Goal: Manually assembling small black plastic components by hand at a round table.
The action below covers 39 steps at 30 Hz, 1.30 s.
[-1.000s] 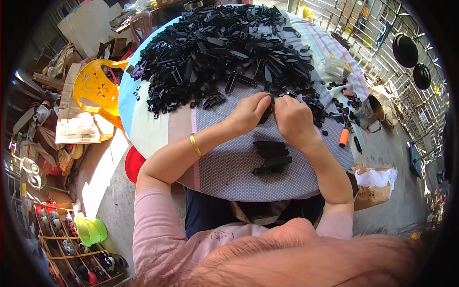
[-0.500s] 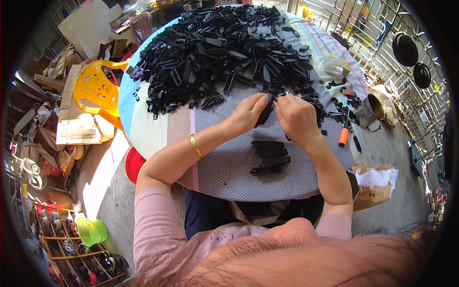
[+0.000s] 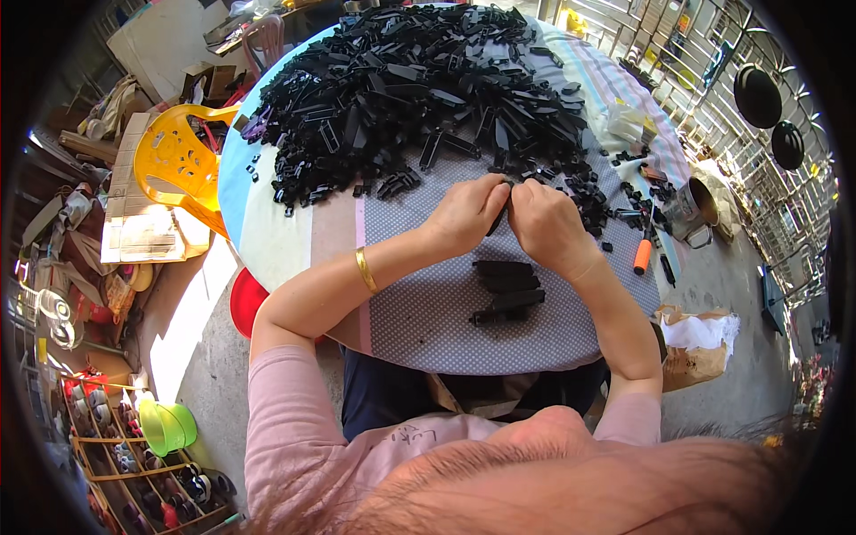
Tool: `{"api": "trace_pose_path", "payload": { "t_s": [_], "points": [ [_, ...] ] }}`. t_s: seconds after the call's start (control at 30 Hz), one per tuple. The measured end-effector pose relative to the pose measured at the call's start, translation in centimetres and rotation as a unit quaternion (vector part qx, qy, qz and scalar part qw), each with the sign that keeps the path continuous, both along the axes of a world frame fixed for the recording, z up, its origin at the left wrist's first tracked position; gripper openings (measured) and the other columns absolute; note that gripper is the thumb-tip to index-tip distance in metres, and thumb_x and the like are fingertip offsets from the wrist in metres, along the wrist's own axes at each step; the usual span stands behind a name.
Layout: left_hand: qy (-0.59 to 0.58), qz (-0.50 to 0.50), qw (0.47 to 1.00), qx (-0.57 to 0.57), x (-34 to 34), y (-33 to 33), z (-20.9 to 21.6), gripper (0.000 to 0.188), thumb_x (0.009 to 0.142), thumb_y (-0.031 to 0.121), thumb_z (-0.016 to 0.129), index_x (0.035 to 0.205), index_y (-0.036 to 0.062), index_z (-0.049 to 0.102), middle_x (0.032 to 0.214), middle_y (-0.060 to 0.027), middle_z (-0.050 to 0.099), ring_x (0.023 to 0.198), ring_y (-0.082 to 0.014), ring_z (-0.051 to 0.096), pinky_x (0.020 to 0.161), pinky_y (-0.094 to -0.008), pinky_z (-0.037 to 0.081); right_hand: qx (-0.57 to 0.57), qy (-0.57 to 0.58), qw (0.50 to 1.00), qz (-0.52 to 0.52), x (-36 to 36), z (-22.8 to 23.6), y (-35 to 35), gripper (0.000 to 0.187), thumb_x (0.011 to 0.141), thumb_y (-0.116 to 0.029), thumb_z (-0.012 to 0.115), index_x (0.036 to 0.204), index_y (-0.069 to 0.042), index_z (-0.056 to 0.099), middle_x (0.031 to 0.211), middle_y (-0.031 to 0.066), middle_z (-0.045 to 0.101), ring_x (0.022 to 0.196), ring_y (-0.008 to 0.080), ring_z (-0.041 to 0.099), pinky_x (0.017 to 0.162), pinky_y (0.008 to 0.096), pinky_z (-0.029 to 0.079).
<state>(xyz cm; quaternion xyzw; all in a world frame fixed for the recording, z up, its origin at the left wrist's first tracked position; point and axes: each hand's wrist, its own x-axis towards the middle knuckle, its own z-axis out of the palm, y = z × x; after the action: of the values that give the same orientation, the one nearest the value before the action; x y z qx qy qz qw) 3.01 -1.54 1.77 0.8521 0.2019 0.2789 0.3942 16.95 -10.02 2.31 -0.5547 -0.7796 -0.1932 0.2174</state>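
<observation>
Left hand: the left hand (image 3: 464,214) is closed, its fingertips pinching one end of a small black plastic piece (image 3: 501,217); a gold bangle (image 3: 366,269) is worn on that forearm.
Right hand: the right hand (image 3: 546,223) is curled shut on the other end of the same piece, so the grip of both hands is pressed together on it, knuckles nearly touching.
Piece held: it is kept just above the dotted grey cloth (image 3: 428,312) of the round tabletop (image 3: 267,241), at the near edge of the large heap of black plastic parts (image 3: 410,89); most of it is hidden by the fingers.
Handling: the piece is judged light, stiff and smooth, perhaps a little slippery; it is best taken by its two ends with the fingertips, as the middle looks narrow.
Sorted pieces: a short stack of black strips (image 3: 508,285) is laid just nearer the person than the hands, apart from the heap.
Tools: an orange-handled tool (image 3: 642,256) and a metal can (image 3: 700,203) are seen to the right.
Packages: a flattened brown cardboard box (image 3: 143,234) is lying left of the tabletop beside a yellow plastic chair (image 3: 174,160); a brown carton with white wrapping (image 3: 700,343) is on the floor at the right. Any print is too small to be made out.
</observation>
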Motion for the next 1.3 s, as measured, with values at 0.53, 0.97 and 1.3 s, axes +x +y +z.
{"api": "trace_pose_path", "payload": {
  "t_s": [0.53,0.97,1.3],
  "points": [
    [-0.124,-0.081,0.823,-0.548,0.3,2.5,-0.2,0.029,0.094,0.027,0.040,0.105,0.0018,0.049,0.075,-0.0073,0.056,0.065,-0.0173,0.058,0.056,-0.0277,0.046,-0.079,0.186,0.921,-0.333,10.3,-0.8,1.3,0.024,0.078,-0.029,0.060,0.081,-0.006,0.067,0.082,0.0147,0.063,0.078,0.0322,0.061,0.067,0.0406,0.047],
    [-0.154,-0.090,0.748,-0.640,0.5,2.5,-1.4,0.028,0.093,0.024,0.042,0.103,0.0008,0.053,0.075,-0.0052,0.052,0.062,-0.0147,0.051,0.059,-0.0277,0.045,-0.117,0.626,0.770,0.043,3.9,0.2,1.2,0.022,0.086,-0.005,0.054,0.106,0.003,0.058,0.087,0.0080,0.062,0.073,0.0126,0.062,0.062,0.0236,0.052],
    [-0.158,-0.073,0.812,-0.558,0.2,2.2,-1.5,0.023,0.093,0.024,0.046,0.102,0.0053,0.056,0.087,-0.0042,0.060,0.078,-0.0131,0.058,0.067,-0.0281,0.047,0.032,0.441,0.897,0.006,0.0,-0.8,1.0,0.012,0.077,-0.008,0.067,0.082,0.002,0.061,0.068,0.0082,0.058,0.058,0.0130,0.055,0.052,0.0252,0.043]
  ]
}}
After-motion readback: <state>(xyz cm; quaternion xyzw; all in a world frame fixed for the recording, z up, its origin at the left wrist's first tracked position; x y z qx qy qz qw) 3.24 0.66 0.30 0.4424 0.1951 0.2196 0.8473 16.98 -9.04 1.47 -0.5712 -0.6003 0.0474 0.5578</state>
